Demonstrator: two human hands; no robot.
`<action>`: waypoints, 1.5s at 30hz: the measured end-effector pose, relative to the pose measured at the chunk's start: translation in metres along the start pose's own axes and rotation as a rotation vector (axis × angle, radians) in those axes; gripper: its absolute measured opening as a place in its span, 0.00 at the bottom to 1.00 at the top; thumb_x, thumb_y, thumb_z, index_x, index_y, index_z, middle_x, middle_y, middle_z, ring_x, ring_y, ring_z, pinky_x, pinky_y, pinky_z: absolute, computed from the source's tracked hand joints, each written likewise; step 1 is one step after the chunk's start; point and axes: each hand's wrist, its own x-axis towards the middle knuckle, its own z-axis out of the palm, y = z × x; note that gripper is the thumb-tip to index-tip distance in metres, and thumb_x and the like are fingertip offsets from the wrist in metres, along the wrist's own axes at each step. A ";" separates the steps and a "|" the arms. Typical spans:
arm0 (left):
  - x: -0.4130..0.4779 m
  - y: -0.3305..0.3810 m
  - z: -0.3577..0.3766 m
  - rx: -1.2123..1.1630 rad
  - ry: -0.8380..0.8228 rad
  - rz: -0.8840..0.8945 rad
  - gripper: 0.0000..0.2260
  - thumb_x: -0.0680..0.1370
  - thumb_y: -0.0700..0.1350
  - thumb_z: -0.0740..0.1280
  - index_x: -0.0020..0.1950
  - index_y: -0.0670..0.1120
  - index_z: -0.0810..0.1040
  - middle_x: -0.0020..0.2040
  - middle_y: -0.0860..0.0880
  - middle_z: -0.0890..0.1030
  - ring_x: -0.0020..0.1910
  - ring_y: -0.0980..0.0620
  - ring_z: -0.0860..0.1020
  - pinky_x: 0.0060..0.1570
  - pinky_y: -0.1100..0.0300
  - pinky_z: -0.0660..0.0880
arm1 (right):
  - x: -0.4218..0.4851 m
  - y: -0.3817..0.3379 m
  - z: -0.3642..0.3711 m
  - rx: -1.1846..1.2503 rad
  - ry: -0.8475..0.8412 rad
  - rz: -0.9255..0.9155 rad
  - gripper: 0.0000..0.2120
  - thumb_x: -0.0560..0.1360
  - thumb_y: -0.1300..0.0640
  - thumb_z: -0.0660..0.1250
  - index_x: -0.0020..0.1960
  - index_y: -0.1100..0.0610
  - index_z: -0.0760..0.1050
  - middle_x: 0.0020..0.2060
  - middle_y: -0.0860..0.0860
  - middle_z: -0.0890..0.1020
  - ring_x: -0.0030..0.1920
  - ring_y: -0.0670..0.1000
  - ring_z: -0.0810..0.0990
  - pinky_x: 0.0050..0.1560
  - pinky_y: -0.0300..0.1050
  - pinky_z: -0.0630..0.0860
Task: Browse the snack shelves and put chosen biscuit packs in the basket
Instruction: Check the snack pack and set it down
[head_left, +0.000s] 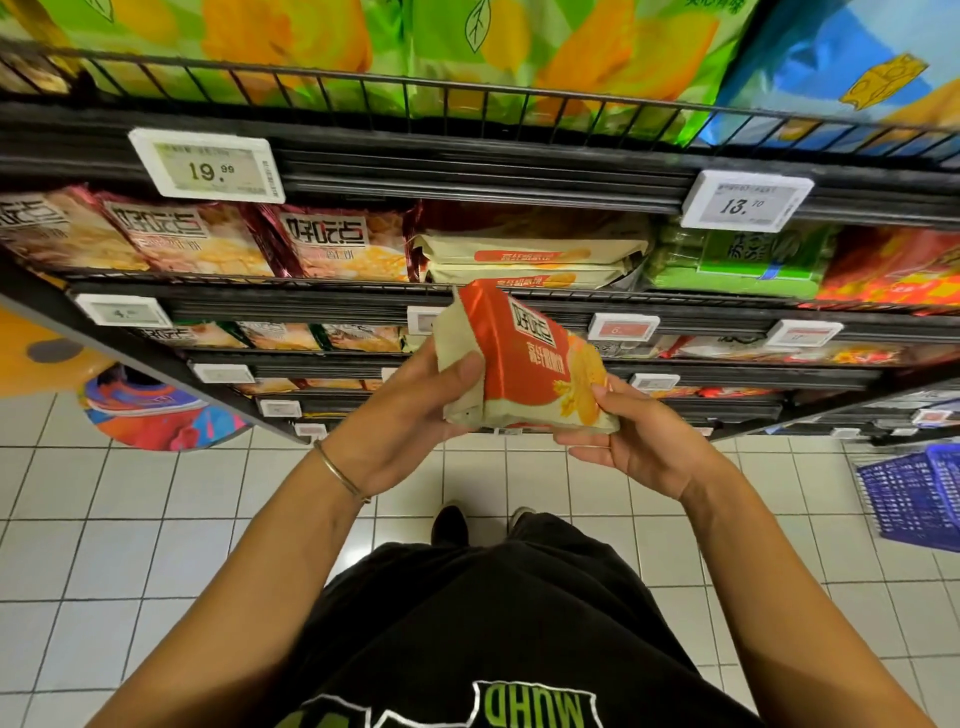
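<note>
I hold a cream and red biscuit pack (519, 358) in front of the shelves with both hands. My left hand (410, 421) grips its left end, thumb on the side of the pack. My right hand (634, 441) holds the lower right corner between thumb and fingers. Two packs of the same kind (524, 260) lie stacked on the shelf just behind it. The blue shopping basket (914, 499) stands on the floor at the far right.
Black wire shelves (467, 171) run across the view with price tags 19.99 (208, 165) and 13.70 (745, 207). Other biscuit packs (192, 239) fill the shelf at left, green packs (743, 260) at right. White floor tiles (156, 519) lie below, with a colourful floor sticker (150, 410).
</note>
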 end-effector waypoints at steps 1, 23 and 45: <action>-0.001 0.001 0.002 -0.003 -0.011 -0.050 0.46 0.56 0.65 0.84 0.71 0.53 0.74 0.64 0.48 0.83 0.65 0.44 0.81 0.65 0.44 0.77 | -0.001 0.001 -0.001 0.026 0.005 -0.017 0.19 0.80 0.52 0.64 0.71 0.50 0.74 0.62 0.58 0.85 0.52 0.59 0.88 0.53 0.51 0.84; 0.006 -0.009 -0.059 -0.108 0.118 0.044 0.20 0.79 0.53 0.68 0.71 0.57 0.77 0.70 0.45 0.79 0.69 0.40 0.78 0.61 0.42 0.80 | -0.008 -0.010 -0.004 -0.042 0.012 -0.418 0.36 0.69 0.70 0.72 0.75 0.66 0.67 0.65 0.66 0.79 0.66 0.65 0.80 0.69 0.59 0.75; 0.002 -0.036 -0.067 -0.167 -0.148 -0.424 0.36 0.80 0.71 0.48 0.71 0.49 0.78 0.69 0.32 0.77 0.58 0.35 0.83 0.41 0.50 0.84 | -0.022 -0.053 0.041 -0.157 0.017 -0.313 0.22 0.85 0.39 0.58 0.69 0.51 0.77 0.58 0.54 0.86 0.54 0.53 0.86 0.44 0.46 0.84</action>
